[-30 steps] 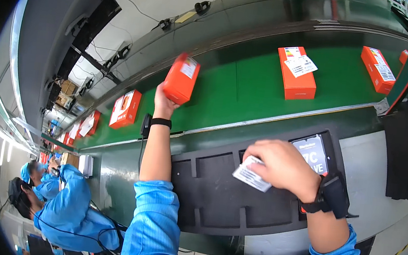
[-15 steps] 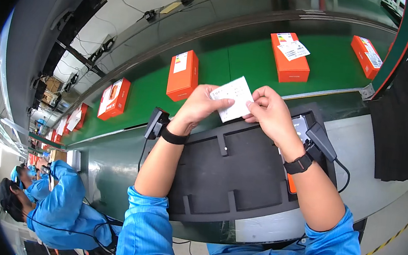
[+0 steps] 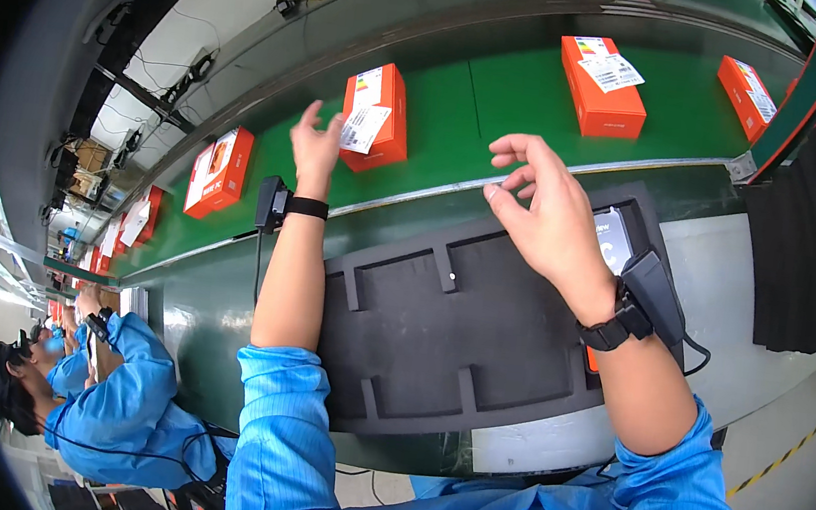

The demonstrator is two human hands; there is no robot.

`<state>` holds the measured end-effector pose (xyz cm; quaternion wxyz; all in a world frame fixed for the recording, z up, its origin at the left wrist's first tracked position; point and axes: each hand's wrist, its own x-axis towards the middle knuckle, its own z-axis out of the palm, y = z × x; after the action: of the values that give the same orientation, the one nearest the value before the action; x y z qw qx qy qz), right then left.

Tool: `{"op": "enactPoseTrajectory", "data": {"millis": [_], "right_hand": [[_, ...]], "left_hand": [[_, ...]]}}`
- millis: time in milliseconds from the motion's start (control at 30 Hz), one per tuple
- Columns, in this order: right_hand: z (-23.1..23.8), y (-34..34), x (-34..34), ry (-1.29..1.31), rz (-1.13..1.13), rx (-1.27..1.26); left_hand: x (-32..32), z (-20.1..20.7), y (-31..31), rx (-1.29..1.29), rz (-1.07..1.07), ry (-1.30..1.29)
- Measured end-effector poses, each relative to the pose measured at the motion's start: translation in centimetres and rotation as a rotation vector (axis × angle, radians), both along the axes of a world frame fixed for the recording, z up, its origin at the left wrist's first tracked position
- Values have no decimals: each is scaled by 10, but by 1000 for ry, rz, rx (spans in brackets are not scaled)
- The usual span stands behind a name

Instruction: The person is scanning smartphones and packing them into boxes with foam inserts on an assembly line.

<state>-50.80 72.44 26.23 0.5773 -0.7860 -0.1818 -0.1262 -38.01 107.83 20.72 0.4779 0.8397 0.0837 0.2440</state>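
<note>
Both our hands have moved apart, and the white slip (image 3: 366,129) we pinched between them half a second ago now lies on an orange box (image 3: 395,118). We judge that the slip is placed for this box, though we cannot tell whether it is stuck down or merely resting there.

Nearest us, the black tray (image 3: 399,335) sits on the bench (image 3: 208,333), less covered by our forearms than before; an item with a pale face (image 3: 613,240) in its right end is partly hidden by our right wrist. Above the tray, our right hand (image 3: 549,211) has an empty grip, thumb and fingers parted, where it earlier held the paper's edge. Farther out, our left hand (image 3: 316,152) is empty too, its grip fairly wide; it has swung left to just beside the box, and we cannot tell whether it touches.

Beyond, the box stands on the green belt (image 3: 450,149), its pale label now partly covered by the slip. To its right, well apart, another orange box (image 3: 612,124) carries a similar slip.
</note>
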Motion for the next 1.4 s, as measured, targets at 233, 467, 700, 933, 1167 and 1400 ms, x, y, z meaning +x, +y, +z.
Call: {"op": "enactPoseTrajectory", "data": {"millis": [233, 467, 700, 933, 1167, 1400], "right_hand": [[19, -19, 10, -101, -129, 336], [44, -58, 4, -167, -91, 677], [-10, -136, -25, 101, -281, 587], [-30, -142, -44, -116, -313, 294], [12, -86, -61, -355, 34, -981], [28, -80, -45, -115, 189, -898]], "left_hand": [[-129, 87, -134, -491, -581, -50], [-265, 62, -260, -827, -606, 684], [-237, 36, -306, -473, -639, 548], [-250, 41, -283, -848, -590, 337], [-256, 83, -109, -1021, -382, 99], [-245, 67, 81, -742, 58, -148]]}}
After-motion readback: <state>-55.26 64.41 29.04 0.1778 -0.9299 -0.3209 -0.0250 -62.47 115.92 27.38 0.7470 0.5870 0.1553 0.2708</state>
